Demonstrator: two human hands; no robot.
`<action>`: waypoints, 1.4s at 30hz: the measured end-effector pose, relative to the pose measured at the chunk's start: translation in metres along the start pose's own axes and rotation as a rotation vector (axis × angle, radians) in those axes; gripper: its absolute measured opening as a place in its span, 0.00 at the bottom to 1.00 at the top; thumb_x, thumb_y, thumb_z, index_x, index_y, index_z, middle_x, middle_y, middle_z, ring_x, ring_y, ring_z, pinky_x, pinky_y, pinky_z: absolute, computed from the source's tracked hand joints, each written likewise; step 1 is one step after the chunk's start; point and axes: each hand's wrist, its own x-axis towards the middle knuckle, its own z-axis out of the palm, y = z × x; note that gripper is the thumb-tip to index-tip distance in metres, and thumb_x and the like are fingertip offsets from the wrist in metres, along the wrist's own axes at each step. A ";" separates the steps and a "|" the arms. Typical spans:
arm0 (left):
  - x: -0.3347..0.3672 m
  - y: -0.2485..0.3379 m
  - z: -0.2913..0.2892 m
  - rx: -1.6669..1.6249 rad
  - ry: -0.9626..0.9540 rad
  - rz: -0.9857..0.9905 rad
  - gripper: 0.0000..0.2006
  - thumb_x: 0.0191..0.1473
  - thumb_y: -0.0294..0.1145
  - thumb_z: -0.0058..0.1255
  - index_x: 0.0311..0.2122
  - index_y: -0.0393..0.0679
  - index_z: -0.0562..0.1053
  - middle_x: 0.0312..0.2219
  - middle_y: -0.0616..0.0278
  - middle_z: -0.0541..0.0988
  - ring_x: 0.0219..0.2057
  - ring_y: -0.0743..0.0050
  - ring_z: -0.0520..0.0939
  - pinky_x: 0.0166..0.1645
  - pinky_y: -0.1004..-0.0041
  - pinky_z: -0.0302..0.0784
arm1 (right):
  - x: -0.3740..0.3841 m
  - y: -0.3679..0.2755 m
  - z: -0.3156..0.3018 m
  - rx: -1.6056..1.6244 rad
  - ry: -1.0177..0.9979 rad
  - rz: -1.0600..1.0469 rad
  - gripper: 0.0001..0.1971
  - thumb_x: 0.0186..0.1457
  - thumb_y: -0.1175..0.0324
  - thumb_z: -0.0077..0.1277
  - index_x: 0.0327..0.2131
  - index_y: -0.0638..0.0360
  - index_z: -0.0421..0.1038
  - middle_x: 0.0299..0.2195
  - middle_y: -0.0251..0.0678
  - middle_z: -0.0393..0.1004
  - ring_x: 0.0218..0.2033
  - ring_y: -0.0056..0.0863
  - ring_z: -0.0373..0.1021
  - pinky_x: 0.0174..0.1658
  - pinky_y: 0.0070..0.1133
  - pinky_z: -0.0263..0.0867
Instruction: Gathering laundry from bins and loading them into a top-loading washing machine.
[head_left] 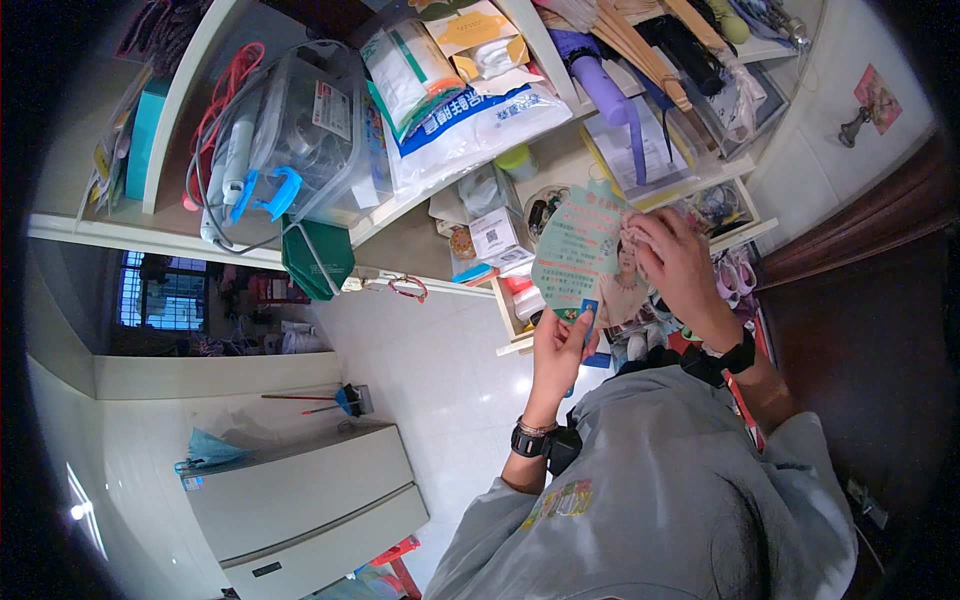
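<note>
Our grey shirt (pixel 650 480) nearest; L hand (pixel 560 350) grips green fan (pixel 575 255), R hand (pixel 675 255) pinches its edge; prob. lifted, not yet set down.

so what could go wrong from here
The pale green, scallop-edged fan, with the left hand and right hand on it, looks thin and might bend. The open cream drawer appears close to the left hand and could be bumped. The dark green, flat-faced object overhanging the cream shelf might fall.
</note>
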 end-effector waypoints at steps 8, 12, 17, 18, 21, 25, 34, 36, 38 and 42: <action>0.016 -0.028 0.001 0.253 0.037 0.239 0.08 0.53 0.20 0.38 0.40 0.39 0.63 0.17 0.70 0.68 0.15 0.87 0.66 0.18 0.85 0.58 | -0.021 -0.057 0.002 0.059 -0.145 -0.349 0.13 0.39 0.76 0.49 0.34 0.56 0.67 0.35 0.33 0.66 0.34 0.33 0.66 0.40 0.31 0.60; 0.008 -0.020 0.003 0.171 0.030 0.185 0.08 0.52 0.21 0.41 0.39 0.40 0.63 0.18 0.69 0.69 0.14 0.87 0.66 0.17 0.85 0.57 | -0.016 -0.043 0.012 0.182 -0.157 -0.424 0.13 0.39 0.75 0.51 0.33 0.54 0.67 0.34 0.33 0.66 0.33 0.30 0.67 0.35 0.28 0.62; 0.000 -0.008 -0.001 0.154 -0.060 -0.037 0.08 0.53 0.22 0.40 0.40 0.40 0.63 0.15 0.70 0.67 0.14 0.88 0.65 0.18 0.85 0.56 | 0.005 -0.024 -0.001 0.101 0.026 -0.152 0.11 0.44 0.72 0.49 0.35 0.57 0.66 0.33 0.39 0.67 0.30 0.38 0.68 0.32 0.27 0.66; -0.002 -0.006 0.000 0.112 -0.069 -0.054 0.08 0.53 0.22 0.40 0.40 0.40 0.63 0.15 0.71 0.66 0.14 0.88 0.64 0.18 0.85 0.56 | 0.008 -0.018 -0.001 0.110 0.029 -0.063 0.12 0.45 0.72 0.49 0.37 0.57 0.65 0.35 0.40 0.66 0.30 0.40 0.68 0.32 0.28 0.66; -0.001 -0.014 0.000 0.070 -0.103 -0.048 0.07 0.53 0.22 0.40 0.39 0.40 0.63 0.15 0.70 0.66 0.13 0.87 0.63 0.16 0.84 0.54 | 0.004 -0.013 0.006 0.188 0.038 0.056 0.13 0.44 0.73 0.49 0.37 0.56 0.65 0.36 0.40 0.66 0.34 0.42 0.67 0.36 0.32 0.63; 0.003 -0.022 0.004 0.060 -0.125 -0.046 0.08 0.53 0.21 0.40 0.39 0.39 0.63 0.16 0.69 0.67 0.13 0.86 0.64 0.17 0.83 0.55 | -0.013 -0.041 0.009 0.081 0.000 -0.076 0.14 0.43 0.74 0.49 0.37 0.55 0.64 0.36 0.39 0.65 0.38 0.43 0.64 0.41 0.35 0.59; 0.000 -0.026 -0.003 0.173 -0.124 -0.043 0.07 0.53 0.21 0.40 0.38 0.39 0.63 0.17 0.67 0.68 0.14 0.85 0.65 0.18 0.82 0.58 | 0.006 -0.039 -0.003 0.266 -0.093 -0.069 0.12 0.44 0.75 0.49 0.36 0.58 0.66 0.34 0.39 0.65 0.34 0.37 0.67 0.35 0.27 0.64; -0.004 -0.018 0.001 0.168 -0.124 -0.046 0.05 0.53 0.22 0.41 0.37 0.39 0.63 0.15 0.68 0.67 0.14 0.86 0.65 0.18 0.83 0.58 | 0.017 -0.029 -0.006 0.287 0.065 0.007 0.13 0.44 0.75 0.48 0.37 0.58 0.65 0.34 0.41 0.65 0.35 0.41 0.67 0.35 0.29 0.65; -0.004 -0.017 0.002 0.163 -0.131 -0.050 0.04 0.53 0.23 0.41 0.35 0.39 0.63 0.13 0.70 0.66 0.14 0.87 0.65 0.18 0.83 0.58 | 0.018 -0.028 -0.006 0.256 0.068 0.018 0.13 0.43 0.76 0.49 0.37 0.58 0.65 0.35 0.41 0.65 0.35 0.41 0.67 0.36 0.29 0.65; -0.001 -0.025 -0.001 0.329 -0.143 -0.001 0.07 0.53 0.21 0.41 0.38 0.39 0.63 0.16 0.68 0.67 0.15 0.85 0.65 0.19 0.82 0.59 | 0.003 -0.040 0.004 0.247 0.012 -0.124 0.13 0.43 0.75 0.49 0.37 0.58 0.65 0.36 0.39 0.66 0.37 0.39 0.66 0.38 0.28 0.63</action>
